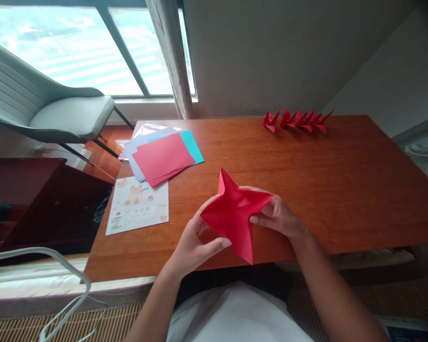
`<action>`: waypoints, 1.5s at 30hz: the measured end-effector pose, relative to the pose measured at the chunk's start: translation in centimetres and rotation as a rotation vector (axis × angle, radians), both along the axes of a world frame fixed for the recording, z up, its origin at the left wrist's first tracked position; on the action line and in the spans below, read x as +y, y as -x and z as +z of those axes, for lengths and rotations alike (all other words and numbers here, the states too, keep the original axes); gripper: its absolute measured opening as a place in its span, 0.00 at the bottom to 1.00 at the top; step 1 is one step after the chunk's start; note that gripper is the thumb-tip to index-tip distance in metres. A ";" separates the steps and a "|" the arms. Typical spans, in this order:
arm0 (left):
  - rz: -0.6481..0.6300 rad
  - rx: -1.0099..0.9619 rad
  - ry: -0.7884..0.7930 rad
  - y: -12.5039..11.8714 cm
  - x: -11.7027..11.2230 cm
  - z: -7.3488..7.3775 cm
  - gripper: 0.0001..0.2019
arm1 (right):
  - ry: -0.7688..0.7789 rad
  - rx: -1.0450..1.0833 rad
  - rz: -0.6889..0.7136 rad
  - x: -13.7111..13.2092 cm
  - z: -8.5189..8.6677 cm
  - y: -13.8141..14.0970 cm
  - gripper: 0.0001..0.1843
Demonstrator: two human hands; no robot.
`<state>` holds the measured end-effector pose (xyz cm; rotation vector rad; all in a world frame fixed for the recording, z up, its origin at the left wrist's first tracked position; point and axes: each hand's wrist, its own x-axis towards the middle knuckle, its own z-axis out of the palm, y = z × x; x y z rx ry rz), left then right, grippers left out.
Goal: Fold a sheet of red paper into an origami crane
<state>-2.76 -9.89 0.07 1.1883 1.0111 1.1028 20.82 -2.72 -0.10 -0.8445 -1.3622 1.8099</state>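
Note:
A folded sheet of red origami paper (235,213) is held up above the near edge of the table, opened into a four-pointed star with a hollow toward me. My left hand (198,237) grips its left point, thumb along the lower edge and fingers behind. On the other side, my right hand (276,216) pinches the right point, its thumb in front near the lower edge. One point stands up away from me and another hangs toward me. The fingers behind the paper are partly hidden.
Several folded red paper cranes (296,121) stand in a row at the table's far edge. Red sheets (164,156) lie over blue and lilac ones at left, beside a bear-printed white sheet (139,204). A grey chair (71,116) is by the window; a white cable (71,270) curves at lower left.

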 end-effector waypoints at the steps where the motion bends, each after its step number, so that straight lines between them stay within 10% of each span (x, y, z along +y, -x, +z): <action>1: 0.031 0.006 0.007 -0.2 0.0 -0.2 0.38 | -0.004 0.003 -0.002 0.0 0.0 0.0 0.36; 11: 0.244 0.120 -0.073 -1.5 0.6 0.3 0.32 | -0.003 0.003 -0.014 0.0 0.0 0.0 0.35; 24: 0.190 0.252 -0.177 -1.0 0.9 -0.2 0.29 | -0.050 -0.072 -0.034 0.0 0.0 0.1 0.35; 45: 0.176 0.555 -0.336 -0.5 1.2 0.0 0.27 | -0.658 -0.498 -0.081 -0.1 0.5 0.8 0.32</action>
